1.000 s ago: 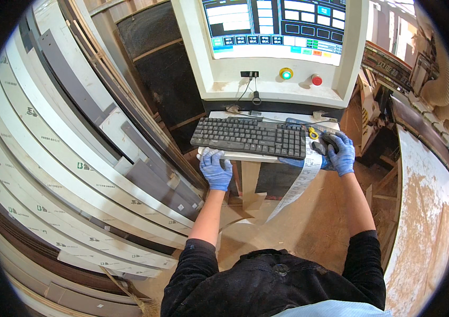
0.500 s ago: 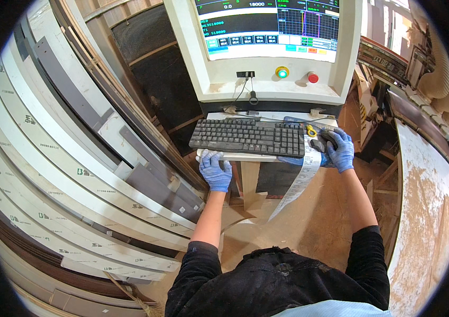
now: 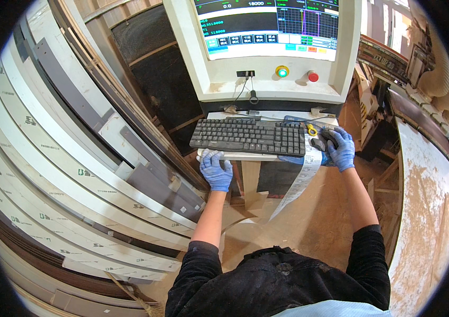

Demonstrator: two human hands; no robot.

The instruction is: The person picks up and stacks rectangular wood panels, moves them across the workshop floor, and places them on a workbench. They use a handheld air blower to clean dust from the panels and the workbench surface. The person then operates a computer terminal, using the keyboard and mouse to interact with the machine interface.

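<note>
My left hand [image 3: 215,171], in a blue glove, has its fingers curled over the front left edge of a white keyboard shelf [image 3: 245,157]. My right hand [image 3: 343,150], gloved the same way, is closed over a dark computer mouse [image 3: 329,137] at the shelf's right side. Between the hands lies a dusty black keyboard [image 3: 248,136]. A long printed paper strip [image 3: 299,182] hangs off the shelf beside the mouse. Yellow-handled scissors [image 3: 311,130] rest on the strip, and a small dark object [image 3: 317,144] sits by my right fingers.
A pale control cabinet with a lit screen [image 3: 256,26], a green-lit button [image 3: 282,72] and a red knob [image 3: 313,76] rises behind the shelf. Many stacked boards [image 3: 50,142] stand along the left. At right lies a dust-covered white panel [image 3: 425,195].
Both hands stay where they were, on the shelf edge and on the mouse. The view has shifted very slightly.
</note>
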